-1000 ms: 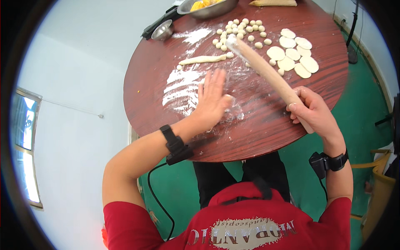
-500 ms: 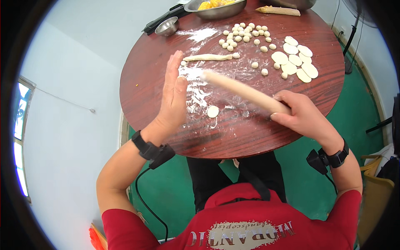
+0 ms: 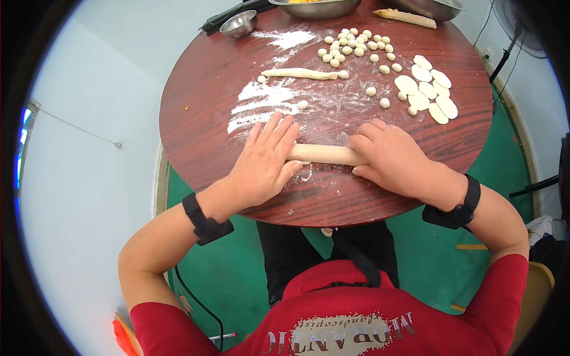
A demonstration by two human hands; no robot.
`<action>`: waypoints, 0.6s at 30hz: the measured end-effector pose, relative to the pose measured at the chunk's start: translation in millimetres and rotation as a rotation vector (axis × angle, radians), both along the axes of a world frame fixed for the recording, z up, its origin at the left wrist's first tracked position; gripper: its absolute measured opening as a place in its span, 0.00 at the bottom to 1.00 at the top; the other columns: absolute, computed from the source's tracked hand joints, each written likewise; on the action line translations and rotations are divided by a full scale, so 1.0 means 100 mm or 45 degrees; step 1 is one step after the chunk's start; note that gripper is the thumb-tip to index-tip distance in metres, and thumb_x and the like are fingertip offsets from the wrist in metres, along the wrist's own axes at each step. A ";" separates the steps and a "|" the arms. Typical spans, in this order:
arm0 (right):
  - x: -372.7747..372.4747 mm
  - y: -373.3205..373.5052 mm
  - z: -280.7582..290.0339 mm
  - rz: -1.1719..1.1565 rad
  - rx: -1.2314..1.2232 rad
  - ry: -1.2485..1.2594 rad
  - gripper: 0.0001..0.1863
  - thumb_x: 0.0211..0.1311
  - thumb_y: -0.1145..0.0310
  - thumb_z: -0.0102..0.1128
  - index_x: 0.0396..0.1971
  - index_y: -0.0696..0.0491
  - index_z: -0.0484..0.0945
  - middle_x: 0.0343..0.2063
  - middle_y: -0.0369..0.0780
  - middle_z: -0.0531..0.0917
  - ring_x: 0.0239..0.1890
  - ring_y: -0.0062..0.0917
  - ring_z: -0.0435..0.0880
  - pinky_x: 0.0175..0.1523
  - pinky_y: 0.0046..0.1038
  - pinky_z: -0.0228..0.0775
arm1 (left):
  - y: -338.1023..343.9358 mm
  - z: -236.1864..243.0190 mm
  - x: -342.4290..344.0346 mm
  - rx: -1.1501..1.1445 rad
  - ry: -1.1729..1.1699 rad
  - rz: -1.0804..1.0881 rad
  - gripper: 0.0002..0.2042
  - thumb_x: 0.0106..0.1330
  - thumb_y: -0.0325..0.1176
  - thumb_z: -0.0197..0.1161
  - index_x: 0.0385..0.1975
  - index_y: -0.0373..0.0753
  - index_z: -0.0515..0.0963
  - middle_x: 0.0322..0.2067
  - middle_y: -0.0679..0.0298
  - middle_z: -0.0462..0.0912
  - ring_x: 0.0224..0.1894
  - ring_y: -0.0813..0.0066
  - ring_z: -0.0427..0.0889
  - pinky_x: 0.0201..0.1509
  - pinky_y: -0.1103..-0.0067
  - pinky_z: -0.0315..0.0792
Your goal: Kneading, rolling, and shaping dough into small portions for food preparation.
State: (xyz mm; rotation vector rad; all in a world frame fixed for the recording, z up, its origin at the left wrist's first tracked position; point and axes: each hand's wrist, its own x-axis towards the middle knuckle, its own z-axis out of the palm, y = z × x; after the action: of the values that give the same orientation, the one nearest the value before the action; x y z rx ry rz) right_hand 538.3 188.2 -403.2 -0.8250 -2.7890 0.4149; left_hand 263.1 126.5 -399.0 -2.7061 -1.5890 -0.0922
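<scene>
A wooden rolling pin lies across the near part of the round table. Over its left end my left hand rests flat, fingers stretched out. Around its right end my right hand is closed. A pale sliver of a dough disc shows under the pin near my left fingers; the rest is hidden. Just beyond my left fingertips a small dough piece sits by streaks of white flour. Farther back lies a long dough rope, with a small dough ball at its left end.
Several dough balls cluster at the back. Flat dough wrappers overlap at the right. On the far edge of the red-brown table are a small metal bowl, larger metal bowls and a corn cob.
My left hand has come down from upright to flat on the rolling pin. My right hand has swung the pin level and onto the dough disc. The view has shifted slightly.
</scene>
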 end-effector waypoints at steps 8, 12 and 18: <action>-0.26 0.06 -0.10 -0.045 0.329 -0.056 0.35 0.61 0.46 0.58 0.61 0.54 0.67 0.61 0.49 0.69 0.70 0.47 0.58 0.71 0.58 0.44 | 0.20 -0.02 -0.01 0.057 -0.035 -0.020 0.35 0.69 0.47 0.52 0.67 0.27 0.55 0.68 0.39 0.54 0.73 0.40 0.47 0.73 0.50 0.43; -0.27 -0.01 -0.12 -0.054 0.384 -0.071 0.35 0.62 0.46 0.57 0.62 0.54 0.67 0.61 0.49 0.69 0.70 0.47 0.57 0.71 0.60 0.41 | 0.12 0.01 -0.01 0.041 -0.011 -0.038 0.38 0.69 0.53 0.50 0.68 0.26 0.53 0.69 0.38 0.52 0.73 0.39 0.46 0.73 0.50 0.42; -0.15 -0.42 -0.13 0.022 0.257 -0.094 0.44 0.55 0.42 0.61 0.66 0.53 0.63 0.65 0.47 0.66 0.72 0.47 0.53 0.70 0.63 0.37 | -0.30 0.04 0.04 -0.076 -0.005 -0.092 0.44 0.67 0.59 0.51 0.67 0.24 0.52 0.69 0.35 0.48 0.73 0.37 0.45 0.72 0.49 0.41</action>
State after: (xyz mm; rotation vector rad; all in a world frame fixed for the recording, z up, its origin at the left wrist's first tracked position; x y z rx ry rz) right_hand 523.2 146.5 -416.6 -0.7848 -2.8471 0.1044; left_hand 266.7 96.8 -394.6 -2.8104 -1.5192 -0.0504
